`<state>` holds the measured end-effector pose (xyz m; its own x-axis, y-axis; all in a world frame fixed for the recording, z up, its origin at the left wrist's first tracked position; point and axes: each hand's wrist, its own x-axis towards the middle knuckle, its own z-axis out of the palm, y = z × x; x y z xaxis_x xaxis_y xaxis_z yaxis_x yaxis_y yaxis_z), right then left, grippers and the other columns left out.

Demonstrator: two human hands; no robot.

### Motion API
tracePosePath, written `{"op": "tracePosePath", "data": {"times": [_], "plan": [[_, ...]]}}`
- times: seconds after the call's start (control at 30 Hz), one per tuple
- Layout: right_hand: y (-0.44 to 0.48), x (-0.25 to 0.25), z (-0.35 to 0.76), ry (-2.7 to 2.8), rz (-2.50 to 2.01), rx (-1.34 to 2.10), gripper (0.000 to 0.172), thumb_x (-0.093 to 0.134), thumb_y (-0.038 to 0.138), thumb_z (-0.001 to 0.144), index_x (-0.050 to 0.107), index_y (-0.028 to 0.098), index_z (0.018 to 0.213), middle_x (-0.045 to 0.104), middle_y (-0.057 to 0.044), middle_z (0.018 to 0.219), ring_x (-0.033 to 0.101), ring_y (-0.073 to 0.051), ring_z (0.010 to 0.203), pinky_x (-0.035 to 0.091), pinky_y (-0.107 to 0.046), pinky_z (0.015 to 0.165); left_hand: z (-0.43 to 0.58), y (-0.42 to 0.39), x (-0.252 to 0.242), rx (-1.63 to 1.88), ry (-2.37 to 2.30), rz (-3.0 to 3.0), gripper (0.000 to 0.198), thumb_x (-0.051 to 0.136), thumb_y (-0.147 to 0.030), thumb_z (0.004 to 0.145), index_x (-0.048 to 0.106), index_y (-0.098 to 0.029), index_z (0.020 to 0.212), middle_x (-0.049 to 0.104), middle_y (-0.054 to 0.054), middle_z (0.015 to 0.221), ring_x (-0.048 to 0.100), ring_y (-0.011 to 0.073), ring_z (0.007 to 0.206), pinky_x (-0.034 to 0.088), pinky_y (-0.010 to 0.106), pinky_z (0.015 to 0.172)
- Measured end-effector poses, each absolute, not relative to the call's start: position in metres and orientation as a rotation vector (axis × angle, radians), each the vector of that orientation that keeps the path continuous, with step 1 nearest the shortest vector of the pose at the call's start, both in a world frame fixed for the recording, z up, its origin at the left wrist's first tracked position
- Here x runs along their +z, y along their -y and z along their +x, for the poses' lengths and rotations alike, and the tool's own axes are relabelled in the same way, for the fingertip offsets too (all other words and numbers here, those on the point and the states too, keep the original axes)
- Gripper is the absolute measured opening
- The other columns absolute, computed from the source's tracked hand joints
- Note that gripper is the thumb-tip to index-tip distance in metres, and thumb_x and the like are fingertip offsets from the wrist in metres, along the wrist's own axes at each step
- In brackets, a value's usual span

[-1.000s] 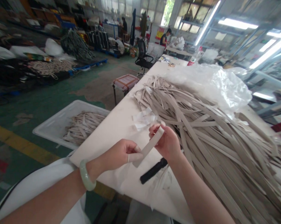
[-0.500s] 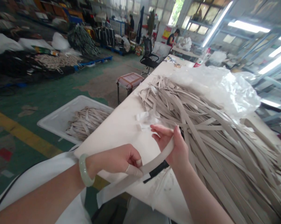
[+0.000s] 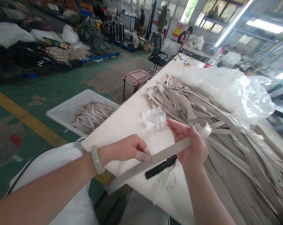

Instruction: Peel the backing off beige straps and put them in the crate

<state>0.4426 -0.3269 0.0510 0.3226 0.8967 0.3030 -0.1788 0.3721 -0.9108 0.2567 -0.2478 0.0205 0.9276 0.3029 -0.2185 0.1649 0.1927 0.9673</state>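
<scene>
A long flat beige strap (image 3: 168,150) runs between my two hands above the near edge of the table. My left hand (image 3: 132,148), with a pale green bangle on the wrist, pinches the strap between thumb and fingers; its free end hangs down to the lower left. My right hand (image 3: 190,145) is closed around the strap farther along, and the strap curls over beyond the thumb. Beneath the strap lies a black rod-like object (image 3: 160,167), partly hidden. Small clear plastic pieces (image 3: 154,118) lie just behind my right hand.
A large heap of similar straps (image 3: 221,140) covers the table's right side, with a clear plastic bag (image 3: 240,90) behind it. On the floor to the left stands a white bin (image 3: 61,117) holding more straps. Farther off are a stool (image 3: 136,76), an office chair (image 3: 157,57) and people.
My right hand has moved right along the strap, and the strap now loops over beyond it. My left hand keeps its pinch. The camera view has shifted slightly.
</scene>
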Motion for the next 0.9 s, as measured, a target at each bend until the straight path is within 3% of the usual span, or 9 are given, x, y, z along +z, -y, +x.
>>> {"op": "tracePosePath", "data": {"times": [0.07, 0.17, 0.27, 0.4, 0.5, 0.6, 0.67, 0.8, 0.9], "plan": [[0.330, 0.044, 0.431, 1.121, -1.009, 0.897, 0.040, 0.041, 0.039, 0.099, 0.076, 0.022, 0.101, 0.071, -0.008, 0.118, 0.058, -0.025, 0.121, 0.035, -0.046, 0.112, 0.260, 0.248, 0.022, 0.188, -0.408, 1.397, 0.020, 0.075, -0.034, 0.074, 0.075, -0.014, 0.073, 0.067, 0.001, 0.067, 0.052, 0.0109, 0.061, 0.041, 0.023, 0.062], [0.334, 0.041, 0.423, 1.206, -1.014, 1.143, 0.028, 0.055, 0.040, 0.093, 0.074, 0.026, 0.109, 0.065, -0.007, 0.130, 0.053, -0.027, 0.128, 0.037, -0.049, 0.111, 0.262, 0.247, 0.027, 0.242, -0.415, 1.430, 0.024, 0.075, -0.036, 0.074, 0.073, -0.013, 0.069, 0.064, 0.000, 0.063, 0.050, 0.0106, 0.059, 0.039, 0.024, 0.061], [0.331, 0.055, 0.444, 0.951, -0.906, 1.075, 0.029, 0.054, 0.047, 0.091, 0.076, 0.030, 0.101, 0.070, -0.003, 0.121, 0.062, -0.024, 0.116, 0.046, -0.044, 0.105, 0.258, 0.246, 0.029, 0.115, -0.479, 1.464, 0.029, 0.076, -0.042, 0.072, 0.076, -0.012, 0.074, 0.067, 0.002, 0.064, 0.051, 0.0116, 0.057, 0.039, 0.024, 0.059], [0.325, 0.070, 0.470, 0.756, -0.923, 0.862, 0.044, 0.041, 0.049, 0.097, 0.078, 0.027, 0.087, 0.076, -0.002, 0.102, 0.070, -0.017, 0.096, 0.051, -0.035, 0.098, 0.255, 0.246, 0.025, 0.059, -0.534, 1.491, 0.033, 0.077, -0.045, 0.070, 0.077, -0.012, 0.075, 0.069, 0.004, 0.064, 0.052, 0.0118, 0.055, 0.038, 0.024, 0.056], [0.328, 0.058, 0.452, 0.900, -0.969, 0.918, 0.050, 0.037, 0.048, 0.099, 0.079, 0.021, 0.091, 0.075, -0.008, 0.105, 0.067, -0.022, 0.107, 0.045, -0.040, 0.105, 0.262, 0.248, 0.027, 0.134, -0.478, 1.412, 0.029, 0.076, -0.042, 0.072, 0.077, -0.013, 0.075, 0.068, 0.003, 0.065, 0.052, 0.0115, 0.056, 0.039, 0.024, 0.057], [0.332, 0.042, 0.426, 1.092, -0.991, 1.149, 0.036, 0.049, 0.043, 0.097, 0.077, 0.022, 0.100, 0.070, -0.008, 0.120, 0.058, -0.027, 0.123, 0.038, -0.047, 0.111, 0.268, 0.249, 0.033, 0.283, -0.431, 1.384, 0.025, 0.074, -0.038, 0.075, 0.074, -0.013, 0.069, 0.064, 0.001, 0.062, 0.050, 0.0106, 0.058, 0.039, 0.024, 0.060], [0.331, 0.040, 0.421, 1.118, -0.987, 1.242, 0.031, 0.055, 0.043, 0.093, 0.075, 0.024, 0.106, 0.067, -0.007, 0.126, 0.057, -0.028, 0.125, 0.039, -0.049, 0.111, 0.269, 0.248, 0.036, 0.306, -0.432, 1.393, 0.026, 0.074, -0.038, 0.076, 0.073, -0.013, 0.067, 0.061, 0.000, 0.059, 0.048, 0.0100, 0.057, 0.039, 0.025, 0.060], [0.330, 0.046, 0.429, 1.021, -0.958, 1.115, 0.051, 0.033, 0.052, 0.100, 0.075, 0.024, 0.107, 0.070, -0.007, 0.120, 0.060, -0.026, 0.120, 0.037, -0.049, 0.113, 0.268, 0.247, 0.037, 0.241, -0.456, 1.374, 0.026, 0.077, -0.037, 0.073, 0.073, -0.012, 0.068, 0.060, 0.000, 0.058, 0.046, 0.0092, 0.055, 0.036, 0.024, 0.057], [0.332, 0.039, 0.423, 1.246, -1.042, 0.988, 0.042, 0.039, 0.046, 0.100, 0.074, 0.025, 0.110, 0.068, -0.006, 0.124, 0.055, -0.026, 0.127, 0.034, -0.047, 0.115, 0.271, 0.250, 0.035, 0.380, -0.427, 1.298, 0.021, 0.077, -0.034, 0.073, 0.075, -0.013, 0.076, 0.066, 0.002, 0.070, 0.056, 0.0130, 0.068, 0.042, 0.025, 0.065]]}}
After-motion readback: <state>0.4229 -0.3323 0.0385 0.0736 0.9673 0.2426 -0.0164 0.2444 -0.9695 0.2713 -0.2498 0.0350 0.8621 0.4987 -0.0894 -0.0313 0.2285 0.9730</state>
